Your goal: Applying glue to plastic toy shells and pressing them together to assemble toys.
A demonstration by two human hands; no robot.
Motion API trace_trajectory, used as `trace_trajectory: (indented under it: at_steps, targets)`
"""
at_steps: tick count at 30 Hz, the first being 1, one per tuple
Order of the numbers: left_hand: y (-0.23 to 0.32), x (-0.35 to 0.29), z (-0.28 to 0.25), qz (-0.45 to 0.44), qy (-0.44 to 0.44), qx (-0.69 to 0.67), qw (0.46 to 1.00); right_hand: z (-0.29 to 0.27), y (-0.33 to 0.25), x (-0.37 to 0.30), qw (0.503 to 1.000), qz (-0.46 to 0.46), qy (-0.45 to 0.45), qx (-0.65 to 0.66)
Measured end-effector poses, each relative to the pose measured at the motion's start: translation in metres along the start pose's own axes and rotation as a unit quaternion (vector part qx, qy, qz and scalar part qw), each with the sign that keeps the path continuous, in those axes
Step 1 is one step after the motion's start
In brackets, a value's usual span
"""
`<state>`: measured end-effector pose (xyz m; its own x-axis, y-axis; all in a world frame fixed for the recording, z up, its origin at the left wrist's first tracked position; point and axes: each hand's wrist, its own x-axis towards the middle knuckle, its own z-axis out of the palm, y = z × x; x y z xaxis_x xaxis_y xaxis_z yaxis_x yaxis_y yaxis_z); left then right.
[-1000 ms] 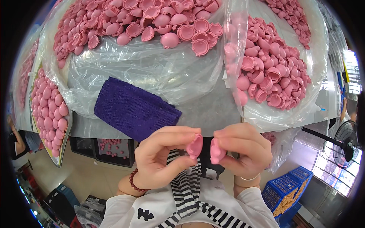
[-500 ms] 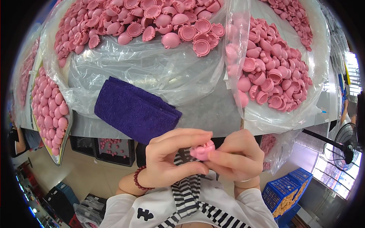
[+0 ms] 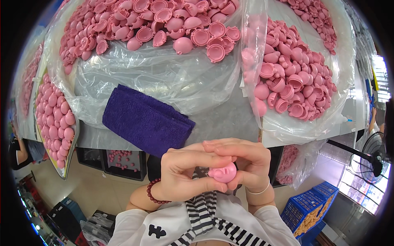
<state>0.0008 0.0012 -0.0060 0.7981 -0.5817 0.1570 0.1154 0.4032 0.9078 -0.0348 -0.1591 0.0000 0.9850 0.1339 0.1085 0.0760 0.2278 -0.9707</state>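
A small rounded pink plastic toy part [image 3: 224,173], with little raised bumps on it, is pinched between my two hands just off the table's near edge. My left hand [image 3: 183,172] grips it from the left with fingers above and thumb below. On the other side my right hand [image 3: 251,163] closes on the same part, its thumb low and its fingers reaching over my left fingertips. The part's upper edge is hidden under those fingers. Beyond my hands lies a folded purple towel [image 3: 145,117].
Pink half shells [image 3: 164,24] lie heaped on a clear plastic sheet [image 3: 156,74] at the far side. Another pink heap [image 3: 293,78] is at right, and a tray of rounded pink pieces [image 3: 53,123] at left. Below the table stand black bins [image 3: 123,164], blue crates [image 3: 305,207] and a fan [image 3: 371,160].
My right hand has shifted left and up, its fingers now extended across the top of the part. The pink part has turned, showing a rounder side.
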Motion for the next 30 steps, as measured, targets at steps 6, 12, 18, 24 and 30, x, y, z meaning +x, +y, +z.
trace_trajectory:
  at_steps: [6,12,18,24,30]
  targets:
    - [-0.002,0.002,-0.003,0.002,-0.027,-0.029,0.999,-0.006,0.006,-0.002,0.995,-0.085,-0.034,-0.034]
    - [0.002,0.008,-0.001,-0.07,-0.031,-0.134,0.988,0.003,-0.006,-0.005,0.985,-0.108,0.053,-0.127]
    - [-0.005,-0.004,-0.011,-0.096,-0.087,-0.292,0.948,-0.071,-0.03,-0.034,0.688,-0.373,0.477,-0.4]
    - [0.01,0.007,0.0,-0.16,-0.039,-0.325,0.931,-0.243,-0.055,-0.099,0.552,-0.223,0.647,-0.475]
    - [0.009,0.004,-0.001,-0.183,-0.011,-0.318,0.93,-0.27,-0.041,-0.101,0.676,-0.056,0.611,-0.409]
